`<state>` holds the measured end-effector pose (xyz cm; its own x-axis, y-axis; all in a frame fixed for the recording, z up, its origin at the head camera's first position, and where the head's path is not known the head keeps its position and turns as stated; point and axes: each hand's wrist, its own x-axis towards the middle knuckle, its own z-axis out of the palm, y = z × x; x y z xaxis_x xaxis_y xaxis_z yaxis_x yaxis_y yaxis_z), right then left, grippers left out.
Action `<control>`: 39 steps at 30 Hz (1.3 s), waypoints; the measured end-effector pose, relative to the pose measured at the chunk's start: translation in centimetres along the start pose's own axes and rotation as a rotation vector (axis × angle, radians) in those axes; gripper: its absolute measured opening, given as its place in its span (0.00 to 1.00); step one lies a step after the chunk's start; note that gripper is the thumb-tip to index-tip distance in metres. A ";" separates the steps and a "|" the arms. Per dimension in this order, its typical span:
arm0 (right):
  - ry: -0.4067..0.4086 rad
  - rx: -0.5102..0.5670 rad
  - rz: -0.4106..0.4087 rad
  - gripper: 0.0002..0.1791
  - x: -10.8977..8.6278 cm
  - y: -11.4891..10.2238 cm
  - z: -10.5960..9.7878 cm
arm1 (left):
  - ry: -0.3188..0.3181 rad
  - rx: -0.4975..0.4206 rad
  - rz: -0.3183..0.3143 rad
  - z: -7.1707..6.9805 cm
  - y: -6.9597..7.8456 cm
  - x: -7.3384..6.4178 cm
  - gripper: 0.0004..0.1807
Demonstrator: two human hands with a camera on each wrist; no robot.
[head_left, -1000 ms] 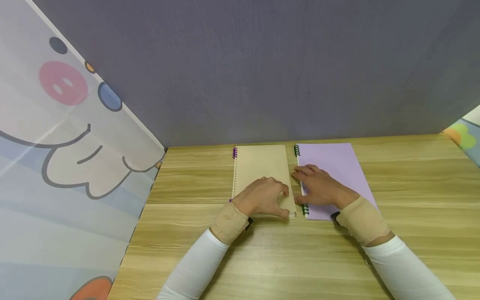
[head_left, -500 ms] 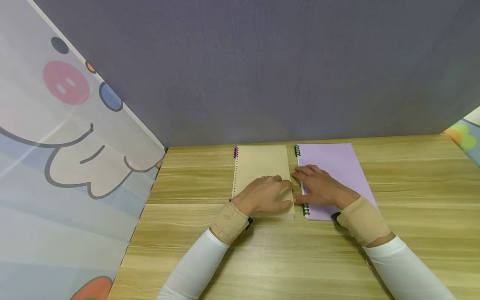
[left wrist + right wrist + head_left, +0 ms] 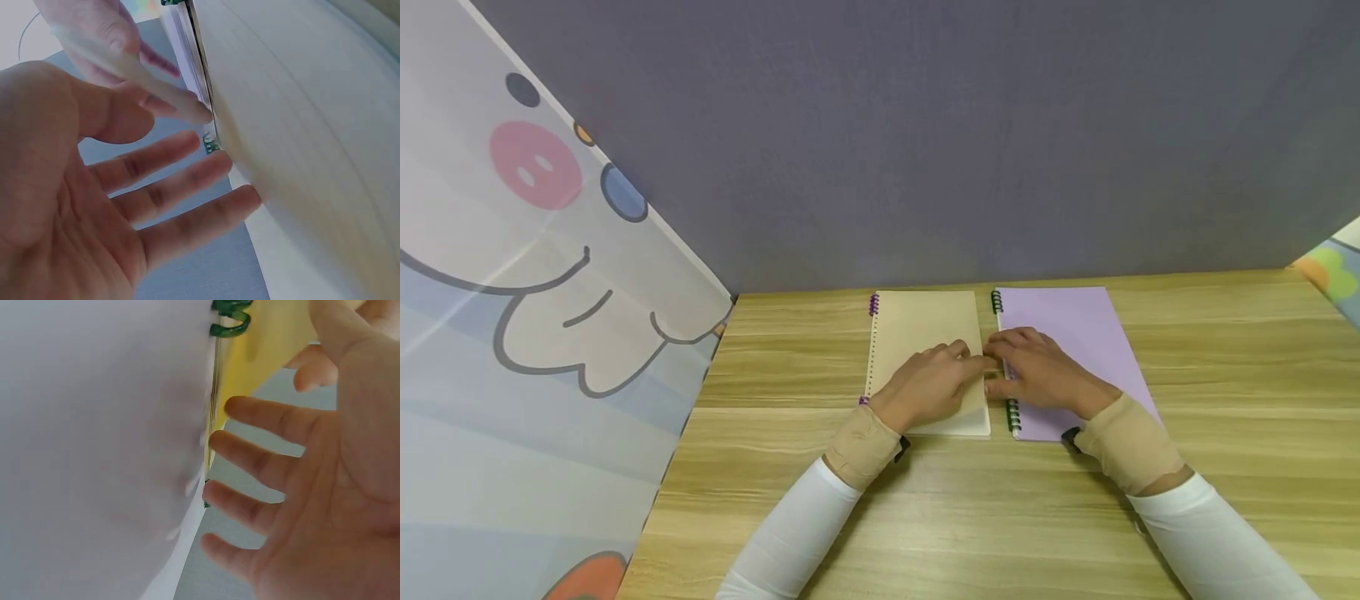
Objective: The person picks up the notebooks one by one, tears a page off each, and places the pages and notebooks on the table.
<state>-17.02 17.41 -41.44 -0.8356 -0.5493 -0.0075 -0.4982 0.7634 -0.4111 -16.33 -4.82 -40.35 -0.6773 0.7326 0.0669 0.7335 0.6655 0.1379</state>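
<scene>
Two spiral notebooks lie side by side on the table. The cream notebook (image 3: 925, 318) has a purple coil (image 3: 874, 305) down its left side; the lilac notebook (image 3: 1063, 312) is bound with a green coil (image 3: 997, 302). My left hand (image 3: 927, 385) is over the cream cover, its index finger reaching past the right edge towards the lilac notebook's spine. In the left wrist view its other fingers (image 3: 181, 209) are extended, tips close to the cover's edge. My right hand (image 3: 1037, 371) lies over the lilac cover, loosely straight fingertips (image 3: 240, 406) right at the coil edge.
The wood-grain table (image 3: 1225, 358) extends around both notebooks. A grey panel (image 3: 925, 150) rises behind it, and a cartoon-printed wall (image 3: 572, 350) stands on the left. A narrow strip of tabletop shows between the notebooks.
My left index finger has stretched rightward beyond the cream notebook's edge, and the left thumb has gone from view in the head view. The right hand has barely moved; both notebooks stay put.
</scene>
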 end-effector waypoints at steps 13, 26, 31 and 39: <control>0.050 0.085 -0.048 0.42 0.3 -0.1 -0.1 | 0.098 0.074 -0.050 -0.3 0.1 0.0 0.17; 0.029 0.106 -0.130 0.32 0.2 -1.1 0.4 | 0.252 0.012 -0.046 -1.9 -0.2 -0.5 0.15; -0.046 0.067 -0.148 0.31 0.1 -1.4 1.2 | 0.305 -0.006 -0.047 -3.4 -0.3 -1.1 0.13; -0.097 0.034 -0.123 0.35 -0.2 -1.5 1.4 | 0.380 -0.057 -0.064 -5.9 -1.0 -2.2 0.11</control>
<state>-15.75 15.87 -42.09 -0.7414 -0.6697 -0.0424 -0.5862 0.6771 -0.4450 -15.92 -7.90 -34.78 -0.7022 0.5775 0.4164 0.6919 0.6914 0.2079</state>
